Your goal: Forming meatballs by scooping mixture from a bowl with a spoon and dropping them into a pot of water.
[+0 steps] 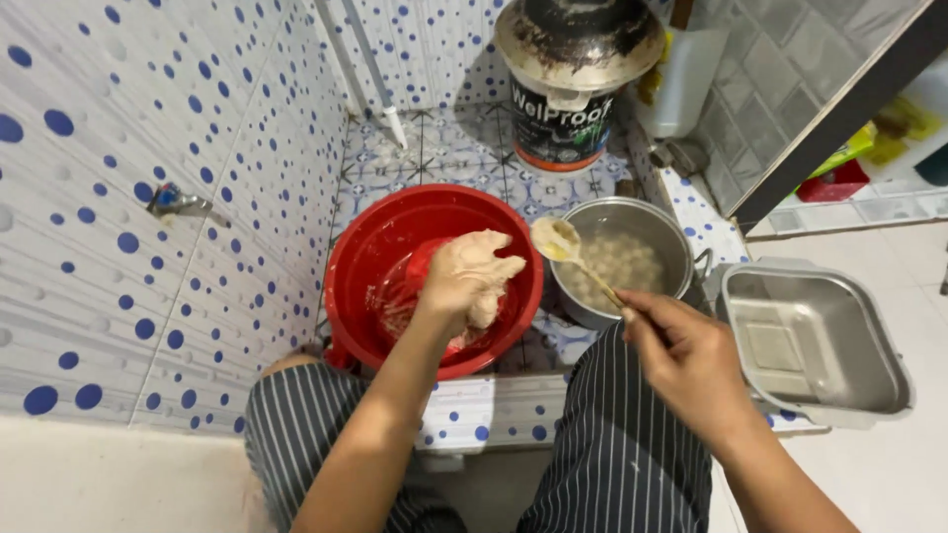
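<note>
My left hand [464, 281] hovers over a red plastic basin [360, 252], coated in pale dough and shut on a lump of dough [489, 301]. My right hand [686, 355] grips the handle of a spoon [555, 240] whose bowl carries a bit of yellowish filling. The spoon's bowl hangs between the basin and a round steel pot [671, 232] filled with a pale chunky mixture [612, 265]. The basin holds a smaller red item and wet film under my left hand.
A rectangular steel tray [810, 341] lies at the right. A dark paint bucket [563, 118] with a stained lid stands behind. Blue-dotted tiled walls close in on the left, with a tap [176, 202]. My striped-trousered knees are below.
</note>
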